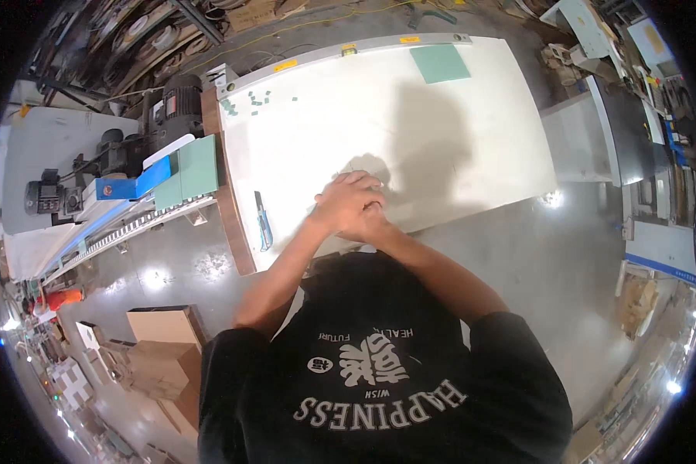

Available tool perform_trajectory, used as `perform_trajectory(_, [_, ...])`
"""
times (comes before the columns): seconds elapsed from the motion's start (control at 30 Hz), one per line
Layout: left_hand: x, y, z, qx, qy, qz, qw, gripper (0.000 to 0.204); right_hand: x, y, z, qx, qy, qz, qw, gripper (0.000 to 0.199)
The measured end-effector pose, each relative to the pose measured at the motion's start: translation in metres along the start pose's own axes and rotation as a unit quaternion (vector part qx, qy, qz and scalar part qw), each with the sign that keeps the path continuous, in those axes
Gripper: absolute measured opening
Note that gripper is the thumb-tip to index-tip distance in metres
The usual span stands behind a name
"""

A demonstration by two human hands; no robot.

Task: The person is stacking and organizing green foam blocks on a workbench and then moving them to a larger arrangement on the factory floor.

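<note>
Both of my hands are clasped together over the near edge of a white-topped table (309,147). My left hand (343,199) lies on top, its fingers closed over the right. Underneath, my right hand (366,224) is folded against it, with its fingers partly hidden. No object shows between them. A blue-handled utility knife (264,228) lies left of my hands. Along the far edge rests a long grey spirit level (317,59). One green square sheet (439,63) touches the far right side by the level. Several small green chips (256,100) are scattered at the far left.
Left of the table stands a machine with a dark motor (182,100) and green panels (199,166) on its rail. Cardboard boxes (162,323) are on the floor at lower left. A dark-topped bench (629,131) is at right.
</note>
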State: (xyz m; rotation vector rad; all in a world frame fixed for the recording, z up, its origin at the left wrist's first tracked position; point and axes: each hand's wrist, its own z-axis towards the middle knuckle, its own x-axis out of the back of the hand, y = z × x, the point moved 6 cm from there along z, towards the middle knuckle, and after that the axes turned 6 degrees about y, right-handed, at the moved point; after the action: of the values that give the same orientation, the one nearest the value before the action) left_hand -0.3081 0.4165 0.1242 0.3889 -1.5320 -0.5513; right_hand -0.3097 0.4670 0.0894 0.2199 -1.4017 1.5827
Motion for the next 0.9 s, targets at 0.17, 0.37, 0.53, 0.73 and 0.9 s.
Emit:
perform_trajectory(0.17, [0.007,0.007,0.001,-0.002,0.013,0.008,1.0,0.023,-0.003,0.007,-0.002,-0.062,-0.099,-0.011,0.993,0.058])
perform_trajectory(0.37, [0.039,-0.014,-0.029,0.055,0.275,-0.142,0.949,0.033,-0.003,-0.012,0.007,0.05,-0.228,-0.245,0.941,0.059])
perform_trajectory(0.53, [0.035,-0.052,-0.111,0.268,0.4,-0.128,0.867,0.034,0.019,-0.031,0.018,0.094,-0.198,-0.203,0.954,0.076])
perform_trajectory(0.73, [-0.004,-0.057,-0.173,0.37,0.412,-0.152,0.819,0.028,0.015,-0.023,0.018,0.096,-0.195,-0.198,0.956,0.081])
perform_trajectory(0.9, [0.003,-0.053,-0.178,0.374,0.386,-0.079,0.84,0.025,0.024,-0.032,0.018,0.097,-0.194,-0.193,0.957,0.089])
